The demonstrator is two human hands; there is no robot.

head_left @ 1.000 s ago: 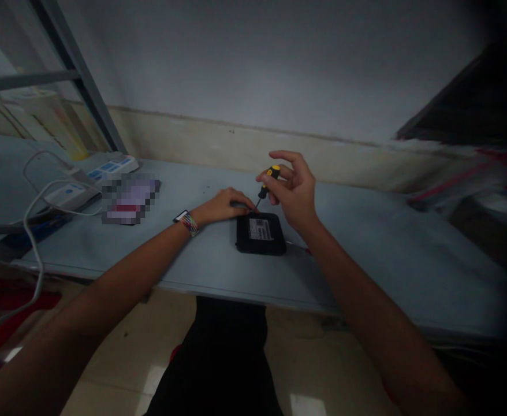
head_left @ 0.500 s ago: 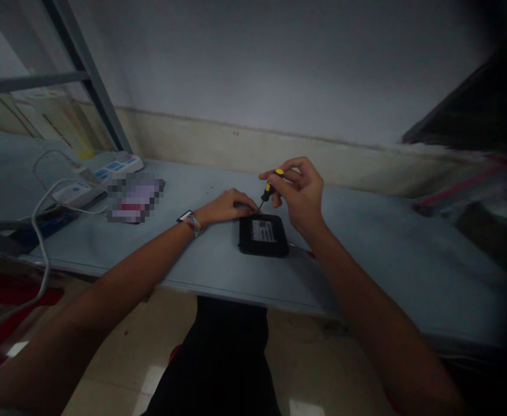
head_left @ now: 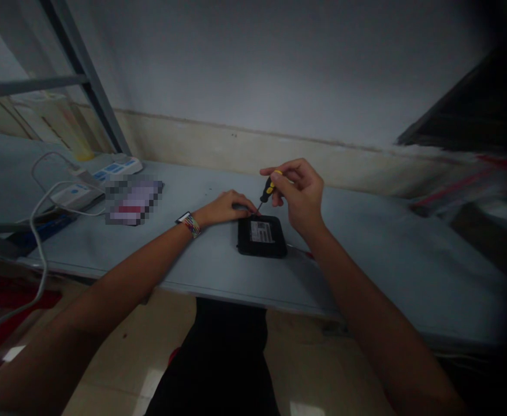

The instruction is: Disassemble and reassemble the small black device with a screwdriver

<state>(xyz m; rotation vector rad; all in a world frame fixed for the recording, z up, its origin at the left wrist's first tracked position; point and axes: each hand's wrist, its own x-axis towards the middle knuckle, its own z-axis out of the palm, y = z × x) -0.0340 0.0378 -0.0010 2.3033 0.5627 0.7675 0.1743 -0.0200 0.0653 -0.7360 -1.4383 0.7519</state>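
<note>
Looks like screw work from here — black box (head_left: 262, 237) on the desk (head_left: 210, 263), mid-frame. Right hand (head_left: 302, 193) grip closed round the screwdriver (head_left: 268, 189), tip at box's far edge; left hand (head_left: 225, 209) there too, grip unclear. Turning calls for a seated tip — steady box.

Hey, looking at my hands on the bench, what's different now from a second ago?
Your right hand has lowered a finger that was lifted above the screwdriver; it's now closer to the handle. Nothing was taken hold of or let go. Your left hand stays at the far edge of the black box, and the screwdriver still slants down to that edge.
</note>
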